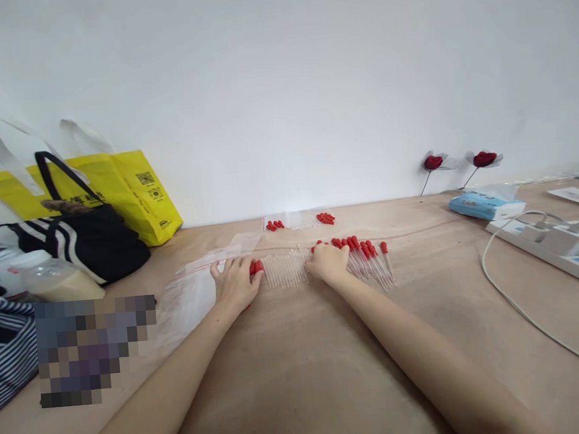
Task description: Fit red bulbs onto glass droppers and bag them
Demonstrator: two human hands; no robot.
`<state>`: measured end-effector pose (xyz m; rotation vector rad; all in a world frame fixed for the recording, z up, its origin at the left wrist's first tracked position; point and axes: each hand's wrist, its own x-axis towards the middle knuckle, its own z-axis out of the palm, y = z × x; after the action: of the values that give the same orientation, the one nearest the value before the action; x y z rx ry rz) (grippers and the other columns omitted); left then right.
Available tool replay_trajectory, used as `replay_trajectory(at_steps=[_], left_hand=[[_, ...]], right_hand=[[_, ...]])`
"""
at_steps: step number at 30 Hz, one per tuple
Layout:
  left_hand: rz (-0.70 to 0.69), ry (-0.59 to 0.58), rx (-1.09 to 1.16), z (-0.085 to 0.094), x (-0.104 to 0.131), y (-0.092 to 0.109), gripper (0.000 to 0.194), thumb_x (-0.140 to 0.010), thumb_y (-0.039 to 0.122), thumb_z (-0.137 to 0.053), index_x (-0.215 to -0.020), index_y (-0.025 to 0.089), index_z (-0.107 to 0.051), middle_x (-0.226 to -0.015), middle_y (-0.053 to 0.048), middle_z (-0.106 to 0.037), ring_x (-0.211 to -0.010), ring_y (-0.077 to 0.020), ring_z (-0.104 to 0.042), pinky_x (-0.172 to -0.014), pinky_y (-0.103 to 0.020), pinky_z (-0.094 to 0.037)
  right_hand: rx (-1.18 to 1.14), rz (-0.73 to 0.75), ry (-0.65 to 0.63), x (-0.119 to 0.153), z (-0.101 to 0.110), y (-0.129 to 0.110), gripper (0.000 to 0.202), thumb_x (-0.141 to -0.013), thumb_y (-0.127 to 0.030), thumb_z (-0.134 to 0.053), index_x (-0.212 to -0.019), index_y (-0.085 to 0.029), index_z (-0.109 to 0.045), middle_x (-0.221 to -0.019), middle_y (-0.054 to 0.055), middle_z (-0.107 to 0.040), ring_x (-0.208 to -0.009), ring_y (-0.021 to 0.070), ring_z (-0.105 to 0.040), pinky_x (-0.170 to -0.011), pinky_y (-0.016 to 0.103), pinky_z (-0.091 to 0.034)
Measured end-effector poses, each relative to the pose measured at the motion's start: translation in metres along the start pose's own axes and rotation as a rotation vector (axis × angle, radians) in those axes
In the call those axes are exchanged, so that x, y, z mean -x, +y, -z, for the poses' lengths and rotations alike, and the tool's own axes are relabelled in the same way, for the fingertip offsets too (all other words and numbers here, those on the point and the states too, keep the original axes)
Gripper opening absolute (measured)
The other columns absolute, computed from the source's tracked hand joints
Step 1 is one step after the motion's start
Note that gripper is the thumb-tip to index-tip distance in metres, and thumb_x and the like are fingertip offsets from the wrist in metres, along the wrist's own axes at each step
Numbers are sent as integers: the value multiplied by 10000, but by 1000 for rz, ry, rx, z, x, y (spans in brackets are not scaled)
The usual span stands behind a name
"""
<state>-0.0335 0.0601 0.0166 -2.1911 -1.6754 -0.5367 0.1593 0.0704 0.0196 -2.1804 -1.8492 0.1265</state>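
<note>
Several clear droppers (286, 271) lie side by side between my two hands. My left hand (236, 285) rests at their left end against red rubber bulbs (256, 267), fingers apart. At the right end is my right hand (328, 262), its fingers curled down and pressed together; what they hold, if anything, is hidden. Right of it, several droppers with red bulbs (367, 249) lie fanned out. Flat clear plastic bags (190, 292) with red lines lie left of and under my left hand. Farther back, another clear bag (294, 220) has red bulbs (326, 219) at its ends.
Yellow bag (152, 201), black bag (115, 241) and a bottle (58, 278) stand at the left. At the right are a blue tissue pack (486, 205), a power strip (563, 249) and a white cable (511, 300). Two red roses (484, 159) are by the wall.
</note>
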Motion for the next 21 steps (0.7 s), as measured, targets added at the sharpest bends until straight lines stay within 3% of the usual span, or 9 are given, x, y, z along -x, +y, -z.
replay_trajectory(at_steps=[8,11,14,18,21], left_hand=[[-35,57,140,5,-2,5,86,-788,219,-434,-814,187,-509,-748,-11,-637,-783,-195,-580,-951,-497,-140],[-102,93,268,13,1,18,95,-778,213,-441,-850,182,-496,-772,-14,-620,-737,-168,-581,-896,-398,-312],[-266,3,374,17,13,38,129,-762,206,-467,-886,185,-495,-776,-24,-603,-768,-184,-570,-723,-312,-430],[-532,-50,447,11,33,59,117,-797,180,-466,-901,187,-519,-814,-28,-610,-815,-183,-562,-822,-352,-417],[-511,-29,519,0,43,62,131,-816,182,-462,-906,180,-556,-996,-71,-574,-841,-169,-567,-793,-322,-453]], right_hand=[[-43,-13,-13,-1,-1,-2,165,-678,-206,-495,-753,-145,-629,-803,117,-654,-781,241,-595,-764,399,-269],[-61,6,11,1,0,-2,170,-704,-200,-470,-735,-130,-622,-797,127,-651,-776,253,-589,-761,413,-275],[-82,58,51,7,4,4,219,-764,-217,-415,-784,-110,-605,-842,151,-637,-836,274,-566,-759,415,-288],[-129,224,78,25,10,27,209,-829,-220,-368,-920,-123,-530,-924,108,-609,-878,201,-539,-737,311,-332],[-208,504,137,45,6,56,167,-854,-183,-343,-856,-147,-506,-843,60,-598,-761,141,-534,-724,262,-348]])
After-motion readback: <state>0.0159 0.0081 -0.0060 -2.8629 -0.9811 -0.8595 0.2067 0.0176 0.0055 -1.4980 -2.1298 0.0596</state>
